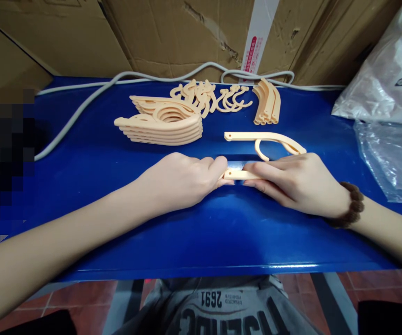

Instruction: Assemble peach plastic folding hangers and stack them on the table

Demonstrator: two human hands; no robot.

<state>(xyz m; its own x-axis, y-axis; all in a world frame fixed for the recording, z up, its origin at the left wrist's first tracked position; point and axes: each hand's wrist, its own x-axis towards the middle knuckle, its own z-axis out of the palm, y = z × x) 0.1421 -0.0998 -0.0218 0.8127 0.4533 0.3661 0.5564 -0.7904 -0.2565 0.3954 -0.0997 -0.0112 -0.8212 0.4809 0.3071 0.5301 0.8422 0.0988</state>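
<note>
A pale cream plastic hanger arm [240, 175] with a small hole near its end lies level between my hands, a little above the blue table. My right hand [291, 179], wearing a brown bracelet, closes around its right part and hides it. The thumb and fingers of my left hand [187, 179] pinch at its left end, where a bit more cream plastic shows; its shape is hidden. Just beyond my right hand lies another hanger piece [274, 137], a curved arm with a hook-like part below it.
Behind my left hand are stacked hanger pieces [166, 128]. Loose hooks [234, 98] and a bundle of curved arms [268, 102] lie farther back. A white cable [117, 77] runs along cardboard boxes [180, 37]. Clear plastic bags [385, 83] are at right; the table's front edge [221, 270] is near me.
</note>
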